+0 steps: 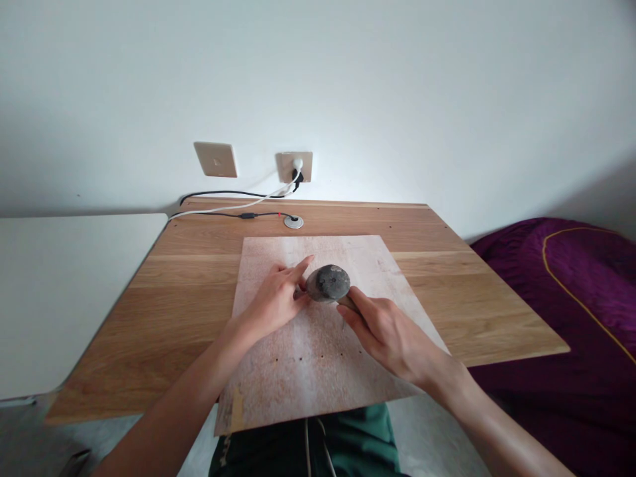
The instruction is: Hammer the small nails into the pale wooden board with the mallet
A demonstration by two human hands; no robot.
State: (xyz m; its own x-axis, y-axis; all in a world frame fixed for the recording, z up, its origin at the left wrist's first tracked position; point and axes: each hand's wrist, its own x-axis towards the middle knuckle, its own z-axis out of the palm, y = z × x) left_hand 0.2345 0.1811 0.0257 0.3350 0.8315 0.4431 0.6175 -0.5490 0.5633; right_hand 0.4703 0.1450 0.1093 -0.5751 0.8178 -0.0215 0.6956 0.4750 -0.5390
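Note:
My right hand (385, 328) is wrapped round the short handle of a mallet with a dark, worn, round head (332, 283). The mallet head hangs over a pale, reddish-brown board (318, 384). Just left of the head is my left hand (281, 295), thumb and fingers pinched low over the board, one finger pointing up and out. What the pinch holds is hidden behind the mallet head. A row of several small dark dots (322, 356), nails or holes, runs across the near part of the board.
Under the board is a wooden tabletop (173, 318); the board overhangs its front edge above my lap. Black and white cables (233, 205) run along the back to a wall socket (295, 167). A white table (74, 298) adjoins at left, purple fabric (561, 285) at right.

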